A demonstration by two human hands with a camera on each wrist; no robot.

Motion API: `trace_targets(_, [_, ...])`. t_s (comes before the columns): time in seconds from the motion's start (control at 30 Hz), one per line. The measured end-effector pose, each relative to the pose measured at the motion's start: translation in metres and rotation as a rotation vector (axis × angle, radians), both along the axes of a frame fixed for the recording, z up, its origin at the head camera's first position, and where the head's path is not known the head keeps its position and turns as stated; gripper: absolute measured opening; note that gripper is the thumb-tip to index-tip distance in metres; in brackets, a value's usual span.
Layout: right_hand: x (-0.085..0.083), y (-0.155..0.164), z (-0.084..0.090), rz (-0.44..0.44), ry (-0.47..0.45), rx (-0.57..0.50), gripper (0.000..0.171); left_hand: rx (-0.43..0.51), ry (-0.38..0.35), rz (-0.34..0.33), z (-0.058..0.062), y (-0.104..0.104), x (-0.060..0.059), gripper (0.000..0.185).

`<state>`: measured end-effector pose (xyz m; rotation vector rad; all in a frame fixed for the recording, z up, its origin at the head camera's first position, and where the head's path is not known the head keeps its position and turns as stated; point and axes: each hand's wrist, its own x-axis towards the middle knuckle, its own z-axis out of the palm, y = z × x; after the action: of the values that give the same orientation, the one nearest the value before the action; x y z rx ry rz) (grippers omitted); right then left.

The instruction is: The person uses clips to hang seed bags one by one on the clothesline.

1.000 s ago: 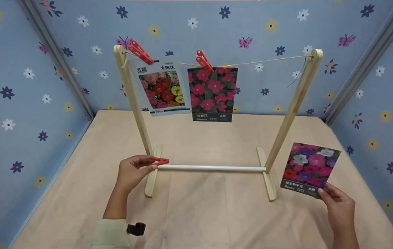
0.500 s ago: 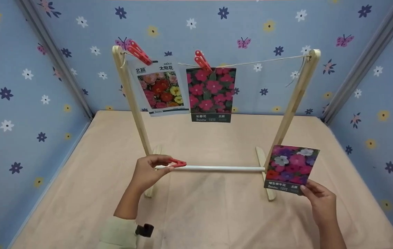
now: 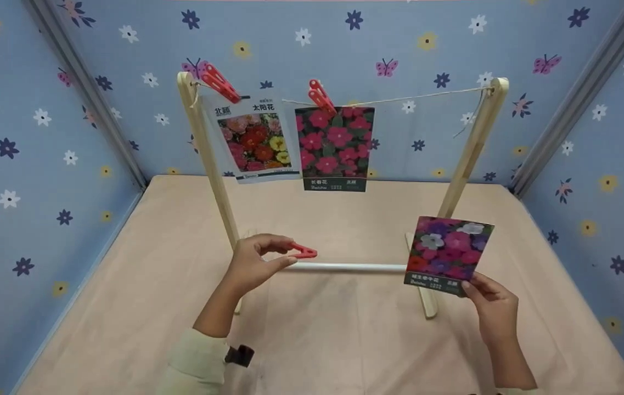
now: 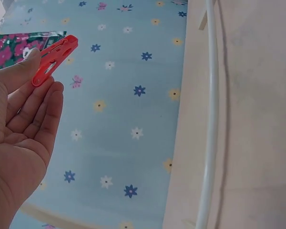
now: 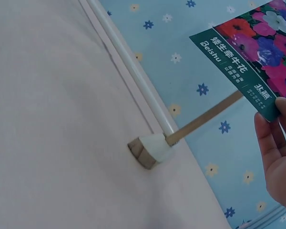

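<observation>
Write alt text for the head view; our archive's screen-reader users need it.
A person's left hand pinches a red clothespin while the right hand holds a flower seed packet in front of a wooden rack. Two more packets hang clipped to its string, against blue floral walls.

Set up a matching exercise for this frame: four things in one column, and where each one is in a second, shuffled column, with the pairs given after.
Things:
1. loose red clip
2. purple-flower seed packet
3. sunflower-mix packet
4. white rod

Places:
A. pegged on the string next to the left post
B. low between the two feet of the wooden stand
C. pinched in the left hand
D. held by a lower corner in the right hand

Pairs: 1-C, 2-D, 3-A, 4-B
</observation>
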<state>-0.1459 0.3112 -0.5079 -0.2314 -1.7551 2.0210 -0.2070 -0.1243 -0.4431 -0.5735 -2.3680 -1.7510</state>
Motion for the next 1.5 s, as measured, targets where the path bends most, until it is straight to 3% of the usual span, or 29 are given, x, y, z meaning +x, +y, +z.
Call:
trace_targets(0.5, [-0.015,-0.017,0.03,0.049,0.071,0.107,0.02,-0.036,0.175,-0.155,0.05,0.03,-0.013,0.026])
trace_targets(0.8, [-0.023,-0.02,0.049,0.117,0.152,0.119,0.019,-0.021,0.275,-0.188,0.076,0.044,-0.021,0.029])
trace_targets(1.1, [-0.032,-0.02,0.064,0.184,0.221,0.144,0.021,0.029,0.299,-0.233,0.102,0.054,-0.027,0.029])
trace_targets(1.5, [-0.042,-0.02,0.083,0.178,0.252,0.158,0.02,0.117,0.38,-0.246,0.133,0.065,-0.034,0.032])
